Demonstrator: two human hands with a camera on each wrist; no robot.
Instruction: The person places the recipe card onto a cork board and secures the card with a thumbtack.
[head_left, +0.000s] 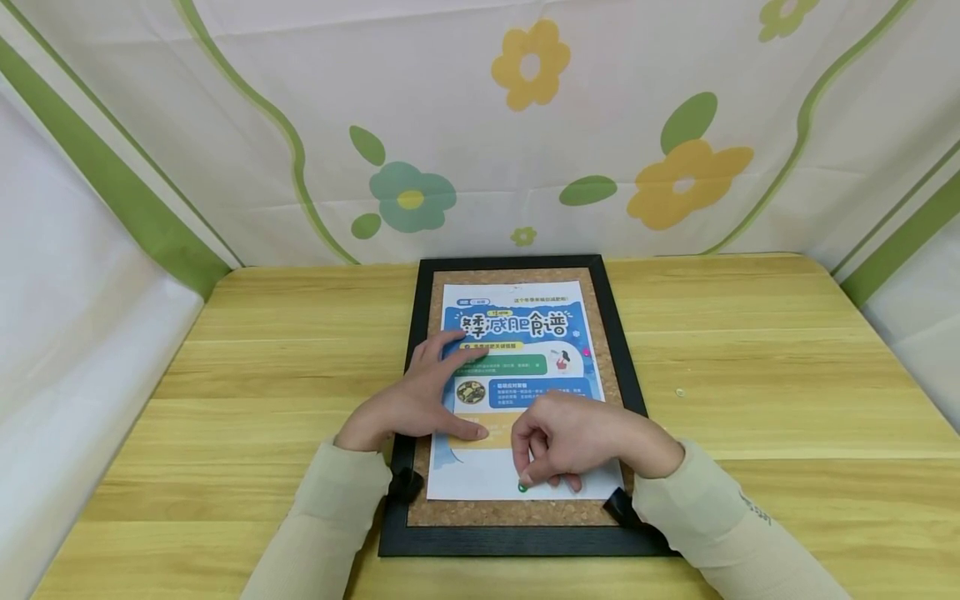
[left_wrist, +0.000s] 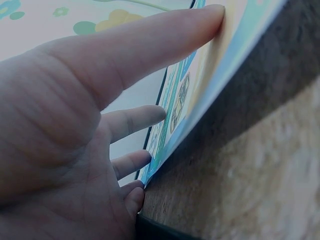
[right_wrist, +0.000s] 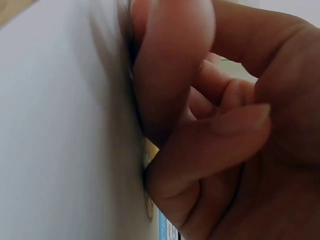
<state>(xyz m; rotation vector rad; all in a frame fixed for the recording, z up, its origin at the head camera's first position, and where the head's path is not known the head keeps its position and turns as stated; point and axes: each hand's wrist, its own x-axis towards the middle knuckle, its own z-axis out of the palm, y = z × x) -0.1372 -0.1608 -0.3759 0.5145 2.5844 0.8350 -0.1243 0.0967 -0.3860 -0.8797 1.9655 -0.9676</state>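
A printed poster [head_left: 480,471] with blue, green and yellow blocks lies on a framed cork board [head_left: 510,512]. My left hand [head_left: 423,387] spreads over the poster's left side, thumb and fingers apart and fingertips resting on the sheet. In the left wrist view the poster's edge [left_wrist: 235,75] lifts slightly from the cork. Near the bottom edge of the sheet, my right hand [head_left: 570,433] pinches a small green pushpin [head_left: 522,487] between thumb and index finger. The right wrist view shows its fingertips [right_wrist: 172,75] right against the white paper, with the pushpin hidden.
A pink pin [head_left: 587,352] shows at the poster's right edge. On the wooden table [head_left: 750,358], right of the board, lies a small clear piece [head_left: 679,392]. A black wooden frame [head_left: 525,542] borders the cork. Flower-patterned white cloth [head_left: 465,100] hangs behind.
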